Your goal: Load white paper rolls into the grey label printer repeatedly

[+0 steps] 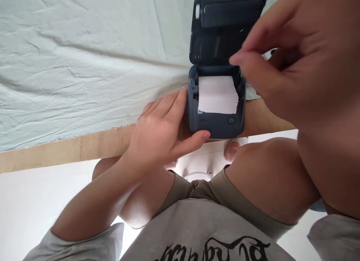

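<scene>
A small dark label printer (216, 126) sits at the table edge with its lid (225, 32) swung up and back. From its open bay, white paper (218, 94) lies forward over the front, its right edge torn and uneven. My left hand (159, 128) rests against the printer's left side, fingers stretched out and thumb along the front edge. Raised close to the camera, my right hand (281, 54) is above the printer's right side, thumb and forefinger pinched together. Whatever may be between those fingertips is too small to make out. This hand covers part of the lid's right side.
A pale, wrinkled cloth (84, 66) covers the table, leaving a bare wooden strip (101, 144) along the front edge. My legs (270, 174) are below that edge, over a white floor (42, 201). A small dark object, mostly hidden, shows behind my right hand.
</scene>
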`<state>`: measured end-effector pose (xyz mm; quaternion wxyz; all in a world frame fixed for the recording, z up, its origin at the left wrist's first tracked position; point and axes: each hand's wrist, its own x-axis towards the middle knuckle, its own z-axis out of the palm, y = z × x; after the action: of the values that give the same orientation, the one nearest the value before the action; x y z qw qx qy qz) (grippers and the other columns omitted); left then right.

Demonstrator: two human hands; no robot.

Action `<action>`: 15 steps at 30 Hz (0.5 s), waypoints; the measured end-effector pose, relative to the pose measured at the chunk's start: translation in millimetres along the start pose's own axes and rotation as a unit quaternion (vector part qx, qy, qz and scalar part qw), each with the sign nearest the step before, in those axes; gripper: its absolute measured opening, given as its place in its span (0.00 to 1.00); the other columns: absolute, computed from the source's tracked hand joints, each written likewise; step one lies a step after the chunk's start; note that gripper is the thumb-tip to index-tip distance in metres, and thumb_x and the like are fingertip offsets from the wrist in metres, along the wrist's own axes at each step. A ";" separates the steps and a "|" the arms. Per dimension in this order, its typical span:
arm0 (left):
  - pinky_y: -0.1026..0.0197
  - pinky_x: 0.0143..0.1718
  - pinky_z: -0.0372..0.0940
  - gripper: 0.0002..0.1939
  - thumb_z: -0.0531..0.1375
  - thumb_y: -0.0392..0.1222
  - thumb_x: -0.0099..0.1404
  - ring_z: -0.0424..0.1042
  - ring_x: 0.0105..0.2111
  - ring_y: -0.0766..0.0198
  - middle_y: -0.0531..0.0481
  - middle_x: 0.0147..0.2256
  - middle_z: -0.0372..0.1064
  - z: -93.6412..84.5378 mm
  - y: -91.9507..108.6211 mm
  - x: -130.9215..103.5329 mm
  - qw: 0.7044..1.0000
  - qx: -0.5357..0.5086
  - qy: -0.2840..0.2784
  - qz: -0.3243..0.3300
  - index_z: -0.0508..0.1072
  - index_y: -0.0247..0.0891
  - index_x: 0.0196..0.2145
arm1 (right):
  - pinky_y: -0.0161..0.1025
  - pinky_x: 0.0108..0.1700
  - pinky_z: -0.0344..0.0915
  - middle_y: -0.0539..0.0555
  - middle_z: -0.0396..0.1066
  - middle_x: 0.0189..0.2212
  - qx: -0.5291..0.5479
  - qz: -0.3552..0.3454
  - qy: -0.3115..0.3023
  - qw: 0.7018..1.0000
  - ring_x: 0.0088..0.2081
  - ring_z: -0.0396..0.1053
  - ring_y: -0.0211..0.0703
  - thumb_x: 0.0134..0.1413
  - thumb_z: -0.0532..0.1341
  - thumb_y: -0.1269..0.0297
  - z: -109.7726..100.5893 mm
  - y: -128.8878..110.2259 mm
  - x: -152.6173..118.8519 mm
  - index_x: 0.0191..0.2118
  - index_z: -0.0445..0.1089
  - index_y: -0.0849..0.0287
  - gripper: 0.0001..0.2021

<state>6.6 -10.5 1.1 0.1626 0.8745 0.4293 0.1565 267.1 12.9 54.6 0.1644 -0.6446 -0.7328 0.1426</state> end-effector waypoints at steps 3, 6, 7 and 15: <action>0.40 0.66 0.75 0.46 0.49 0.73 0.82 0.78 0.69 0.37 0.31 0.72 0.74 0.8 0.0 -0.6 1.000 0.018 0.005 0.001 0.67 0.32 0.78 | 0.59 0.78 0.65 0.54 0.78 0.49 -0.044 -0.021 0.014 0.999 0.58 0.77 0.42 0.76 0.53 0.47 4.0 -4.8 3.7 0.62 0.73 0.52 0.22; 0.42 0.65 0.76 0.49 0.44 0.77 0.83 0.78 0.69 0.40 0.33 0.72 0.74 2.7 -2.3 -0.9 1.000 0.024 0.015 0.010 0.67 0.33 0.77 | 0.50 0.70 0.72 0.55 0.78 0.47 -0.020 -0.031 0.000 0.999 0.61 0.76 0.41 0.79 0.46 0.38 4.8 12.7 0.5 0.59 0.73 0.54 0.28; 0.42 0.65 0.75 0.49 0.43 0.78 0.82 0.78 0.69 0.41 0.34 0.73 0.74 3.2 -3.1 -0.7 1.000 0.021 0.014 0.011 0.67 0.34 0.77 | 0.48 0.68 0.72 0.56 0.78 0.47 -0.012 -0.040 -0.010 0.999 0.62 0.76 0.40 0.80 0.45 0.37 4.1 21.2 -1.2 0.58 0.73 0.55 0.30; 0.39 0.71 0.72 0.46 0.51 0.74 0.81 0.76 0.71 0.38 0.35 0.73 0.73 2.1 -0.6 0.8 1.000 0.002 -0.003 -0.007 0.66 0.34 0.78 | 0.46 0.62 0.71 0.55 0.77 0.43 -0.068 -0.095 -0.057 0.992 0.58 0.75 0.40 0.77 0.51 0.33 4.0 34.0 14.5 0.54 0.77 0.53 0.30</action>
<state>7.5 -9.8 -0.9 0.1632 0.8724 0.4350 0.1517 294.2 31.7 37.5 0.0910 -0.5726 -0.8069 0.1127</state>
